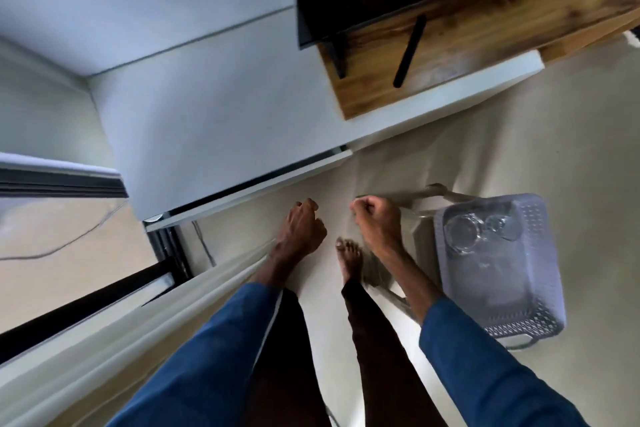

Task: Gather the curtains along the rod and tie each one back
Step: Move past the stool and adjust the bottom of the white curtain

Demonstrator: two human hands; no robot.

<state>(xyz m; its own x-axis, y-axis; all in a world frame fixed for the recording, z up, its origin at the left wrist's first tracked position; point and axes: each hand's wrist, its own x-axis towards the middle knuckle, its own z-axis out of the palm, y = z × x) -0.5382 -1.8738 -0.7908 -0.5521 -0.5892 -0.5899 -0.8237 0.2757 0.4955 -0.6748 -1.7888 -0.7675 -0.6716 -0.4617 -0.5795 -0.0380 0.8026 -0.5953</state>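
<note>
Two curled hands, left hand (301, 229) and right hand (375, 224), hover beside the curtain (166, 308), grip unclear; best bunch folds evenly before tying.

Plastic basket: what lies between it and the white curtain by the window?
Head view: between the plastic basket and the curtain lie the right hand, a bare foot on the pale floor, and the left hand, nearest the curtain.

No writing, label or number can be read anywhere. The grey basket (540, 274) near right and the wooden cabinet (485, 31) far right show bare surfaces only, and motion blur softens much of the scene.
</note>
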